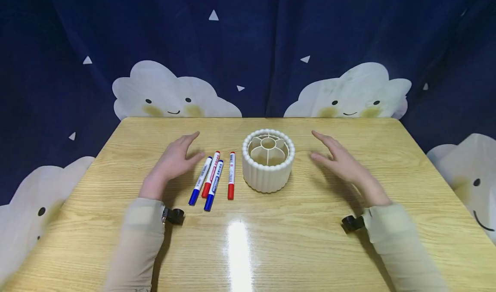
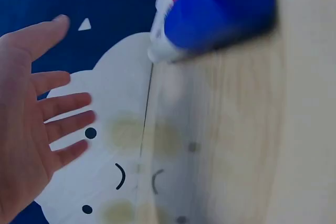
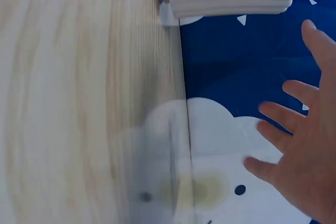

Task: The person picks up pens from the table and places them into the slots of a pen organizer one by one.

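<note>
- The white holder (image 1: 266, 178) stands upright on the wood-grain bench (image 1: 310, 253); its sides are ribbed, its rim is beaded, and thin dividers inside form a ring of compartments around a round central one.
- To the holder's left and just beside it lies a lone red-capped marker (image 1: 231, 173), apart from the others, its cap toward the person.
- Farther left of the holder, three more lie bunched, caps also toward the person: an outer blue-capped marker (image 1: 200, 181), a second red-capped marker (image 1: 211, 174) in the middle, and an inner blue-capped marker (image 1: 214, 185). Whether these three touch is hard to tell.
- The left hand (image 1: 173, 162) is raised above the bench, left of the holder and beyond the bunch, fingers extended and spread, thumb apart.
- The right hand (image 1: 342, 159) is raised to the holder's right, well apart from it, its fingers likewise spread.
- Behind the holder, past the bench's far edge, hangs a dark blue curtain (image 1: 248, 38) with smiling white clouds (image 1: 170, 91) and small triangles (image 1: 213, 16).
</note>
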`<state>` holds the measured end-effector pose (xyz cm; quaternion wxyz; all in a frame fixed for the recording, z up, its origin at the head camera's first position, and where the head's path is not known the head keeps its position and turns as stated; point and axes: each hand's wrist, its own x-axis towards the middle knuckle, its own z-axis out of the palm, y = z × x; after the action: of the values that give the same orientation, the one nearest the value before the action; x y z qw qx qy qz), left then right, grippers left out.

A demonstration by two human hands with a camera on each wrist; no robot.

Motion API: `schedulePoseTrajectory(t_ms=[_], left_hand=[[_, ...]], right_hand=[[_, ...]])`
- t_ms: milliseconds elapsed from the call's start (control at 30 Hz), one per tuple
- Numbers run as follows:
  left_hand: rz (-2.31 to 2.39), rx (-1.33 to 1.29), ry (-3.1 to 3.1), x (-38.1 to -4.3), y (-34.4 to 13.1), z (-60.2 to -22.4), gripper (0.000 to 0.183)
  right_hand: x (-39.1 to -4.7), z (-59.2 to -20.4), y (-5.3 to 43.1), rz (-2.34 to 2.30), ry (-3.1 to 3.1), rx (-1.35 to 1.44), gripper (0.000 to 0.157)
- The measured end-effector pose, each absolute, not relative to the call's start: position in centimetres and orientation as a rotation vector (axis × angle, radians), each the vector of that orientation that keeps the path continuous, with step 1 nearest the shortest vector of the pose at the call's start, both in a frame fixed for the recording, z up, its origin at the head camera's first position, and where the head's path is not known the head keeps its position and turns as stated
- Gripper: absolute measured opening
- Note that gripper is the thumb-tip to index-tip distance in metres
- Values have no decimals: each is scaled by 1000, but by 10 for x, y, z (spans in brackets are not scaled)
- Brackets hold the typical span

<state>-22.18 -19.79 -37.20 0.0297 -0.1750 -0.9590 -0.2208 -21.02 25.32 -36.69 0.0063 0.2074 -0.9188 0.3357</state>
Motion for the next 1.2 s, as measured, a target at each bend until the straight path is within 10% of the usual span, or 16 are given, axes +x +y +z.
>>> schedulePoseTrajectory(t_ms=[1200], left_hand=[[-909, -457, -3195, -232, -169, -386, 42]], right_hand=[[-213, -372, 199, 1873, -2517, 931, 74]])
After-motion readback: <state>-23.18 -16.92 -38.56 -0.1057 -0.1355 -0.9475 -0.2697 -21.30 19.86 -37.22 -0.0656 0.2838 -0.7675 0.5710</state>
